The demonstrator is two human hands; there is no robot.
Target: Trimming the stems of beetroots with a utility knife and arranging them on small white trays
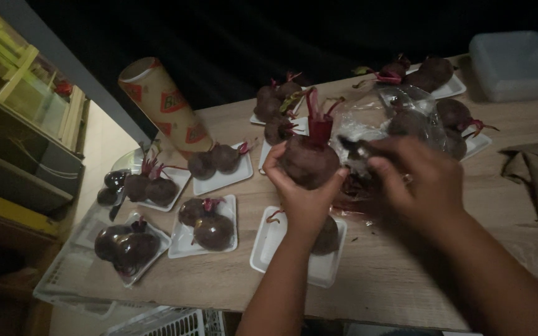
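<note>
Nearest to you, a white foam tray [263, 249] lies on the counter [393, 280], under your wrists, with one beet already in it. Above it your left hand [303, 199] cups a beetroot [309, 160] from below, stalks up — a clenched grip. Your right hand [415, 183] pinches clear plastic film [368, 134]. Farther off, filled trays [210, 227] stand in rows beside a cardboard roll [166, 106].

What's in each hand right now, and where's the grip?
Left hand cups a beetroot round its lower body, stems up. Right hand pinches the clear plastic bag at its near edge.
</note>
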